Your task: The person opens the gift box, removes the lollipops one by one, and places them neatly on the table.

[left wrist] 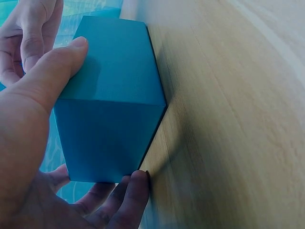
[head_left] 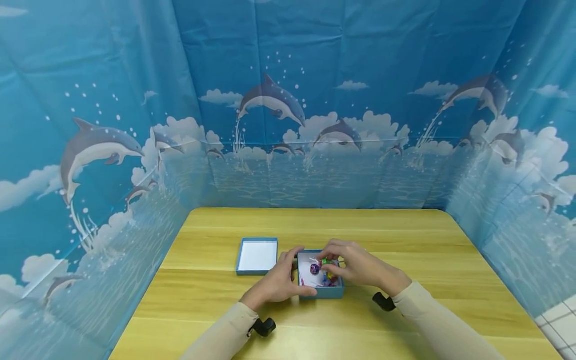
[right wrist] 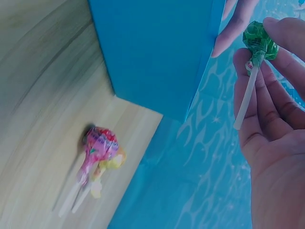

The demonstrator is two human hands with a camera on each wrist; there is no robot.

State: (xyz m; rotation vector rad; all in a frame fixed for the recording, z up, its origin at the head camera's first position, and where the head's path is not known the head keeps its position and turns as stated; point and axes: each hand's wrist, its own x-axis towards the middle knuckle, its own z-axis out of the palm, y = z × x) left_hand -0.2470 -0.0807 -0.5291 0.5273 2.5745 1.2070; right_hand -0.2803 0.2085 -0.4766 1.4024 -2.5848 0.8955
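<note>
My left hand (head_left: pixel 281 279) grips a blue open-topped box (head_left: pixel 321 293), its thumb on the near wall and its fingers round the far side, as the left wrist view shows. Inside the box lie several lollipops, among them one with a dark purple wrapper (head_left: pixel 315 269). Above the box's right part is my right hand (head_left: pixel 357 262). It pinches a green-wrapped lollipop (right wrist: pixel 259 40) by the head, the white stick hanging free in the right wrist view. Part of the box's contents is hidden behind that hand.
A shallow blue lid (head_left: pixel 257 256) with a white inside lies left of the box on the wooden table (head_left: pixel 216 300). A pink lollipop (right wrist: pixel 101 145) and a yellow lollipop (right wrist: pixel 114 160) lie on the table beside the box. Dolphin-printed sheets (head_left: pixel 270 175) hang round the table.
</note>
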